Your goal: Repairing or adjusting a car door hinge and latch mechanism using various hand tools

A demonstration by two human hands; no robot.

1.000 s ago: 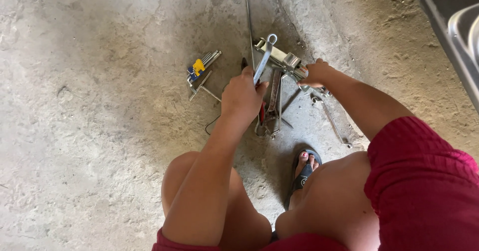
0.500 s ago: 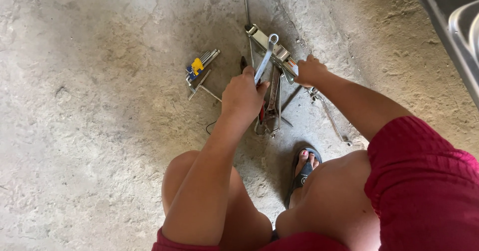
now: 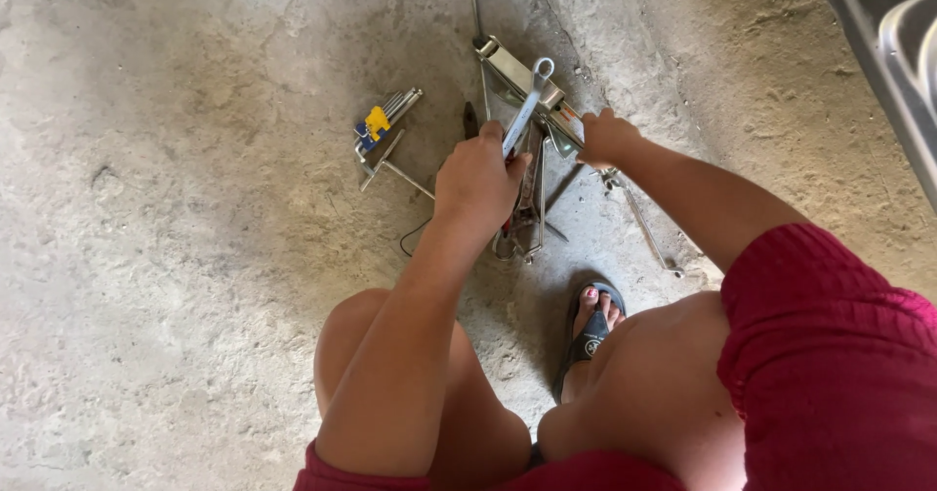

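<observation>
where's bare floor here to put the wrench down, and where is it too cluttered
Bare concrete floor lies left of the hex key set, and more above the right hand. It is crowded between the left hand holding the wrench, the metal assembly and the sandalled foot.

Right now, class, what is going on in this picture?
A person crouches on a concrete floor. The left hand holds a silver wrench, angled onto a metal assembly lying on the floor. The right hand grips that assembly. A set of hex keys in a yellow-and-blue holder lies to the left.
</observation>
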